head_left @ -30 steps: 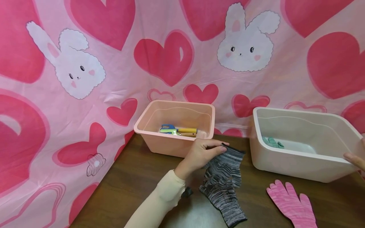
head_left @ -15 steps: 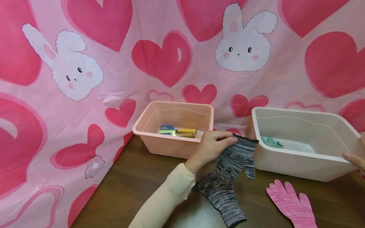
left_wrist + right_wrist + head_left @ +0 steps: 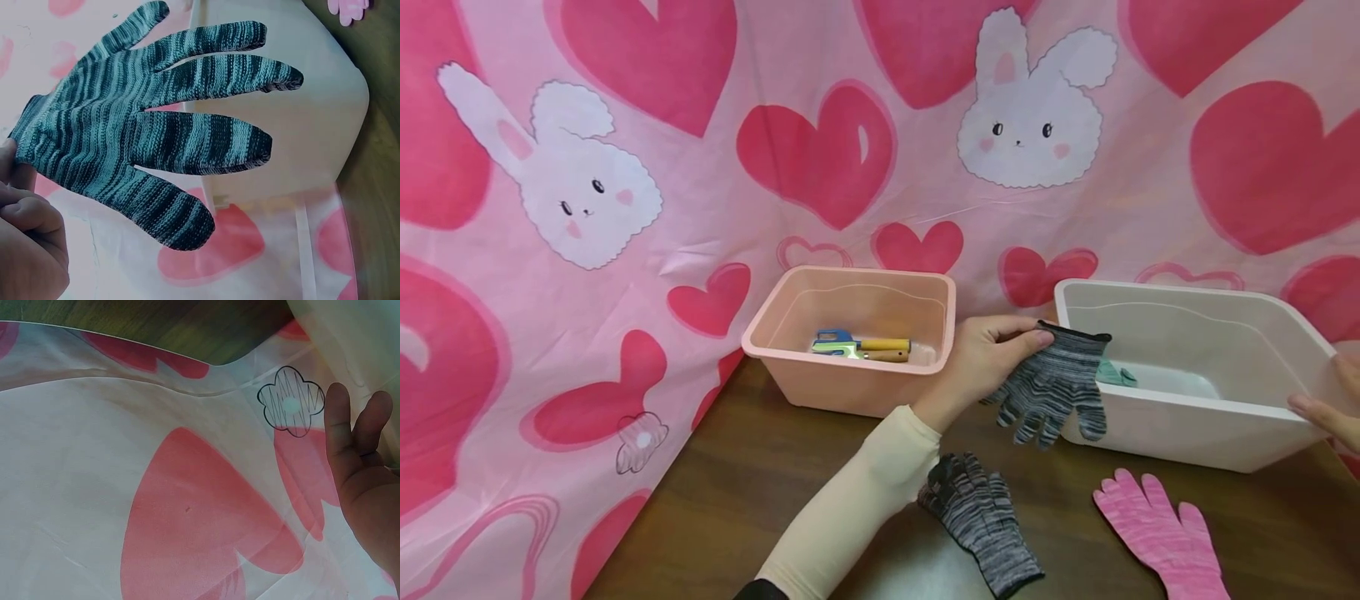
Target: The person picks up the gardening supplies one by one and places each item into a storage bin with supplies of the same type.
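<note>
My left hand point(image 3: 981, 362) pinches the black cuff of a grey-and-black striped knit glove point(image 3: 1063, 379). The glove hangs fingers down in front of the left end of the white bin point(image 3: 1180, 429). Its fingers spread out in the left wrist view, where the hand point(image 3: 31, 234) holds one edge of the cuff. A second striped glove point(image 3: 985, 525) lies on the table below, its cuff toward me. At the bin's right end my right hand point(image 3: 1333, 408) touches the rim, partly cut off by the frame. The right wrist view shows its fingers point(image 3: 339, 419) fairly straight beside the bin wall.
A pink glove point(image 3: 1165, 529) lies in front of the white bin. Inside that bin is a green cloth item point(image 3: 1116, 375), partly hidden. The peach bin point(image 3: 850, 379) at the left holds several tools with blue, yellow and wooden parts point(image 3: 883, 344). A heart-print curtain point(image 3: 820, 158) stands behind.
My left hand has lifted the striped glove up and to the right, away from the other striped glove, toward the white bin. My right hand has stayed at the bin's right end.
</note>
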`<action>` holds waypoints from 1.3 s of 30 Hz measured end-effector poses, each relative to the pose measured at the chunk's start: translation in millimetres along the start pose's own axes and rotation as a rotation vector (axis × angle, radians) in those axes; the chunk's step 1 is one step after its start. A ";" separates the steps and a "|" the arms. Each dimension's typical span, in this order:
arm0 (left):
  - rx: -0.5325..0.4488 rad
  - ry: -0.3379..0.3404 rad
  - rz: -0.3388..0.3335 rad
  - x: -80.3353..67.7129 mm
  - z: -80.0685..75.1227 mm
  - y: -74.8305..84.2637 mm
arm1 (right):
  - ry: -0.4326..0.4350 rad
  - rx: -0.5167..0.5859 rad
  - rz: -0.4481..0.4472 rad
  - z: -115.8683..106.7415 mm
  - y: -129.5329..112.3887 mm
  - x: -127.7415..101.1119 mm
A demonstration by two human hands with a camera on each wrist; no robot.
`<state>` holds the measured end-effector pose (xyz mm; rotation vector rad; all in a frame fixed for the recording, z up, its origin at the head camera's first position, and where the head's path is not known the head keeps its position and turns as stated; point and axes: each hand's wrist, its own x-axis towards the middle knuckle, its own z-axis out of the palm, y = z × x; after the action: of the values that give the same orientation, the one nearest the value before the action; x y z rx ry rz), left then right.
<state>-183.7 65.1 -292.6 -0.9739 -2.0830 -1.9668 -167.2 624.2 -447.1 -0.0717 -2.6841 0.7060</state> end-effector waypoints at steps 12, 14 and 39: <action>-0.025 -0.013 -0.017 19.7 11.5 -2.4 | -0.070 -0.062 -0.035 -28.7 -80.7 -11.2; -0.038 -0.010 -0.019 23.6 13.6 -2.7 | -0.065 -0.061 -0.044 -29.4 -82.1 -10.6; -0.039 0.081 -0.277 86.4 52.9 4.4 | -0.056 0.011 -0.041 -27.3 -82.8 -11.4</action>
<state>-231.6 145.7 -253.9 -0.6257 -2.2439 -2.1398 -143.2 563.0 -388.6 0.0062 -2.7266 0.7199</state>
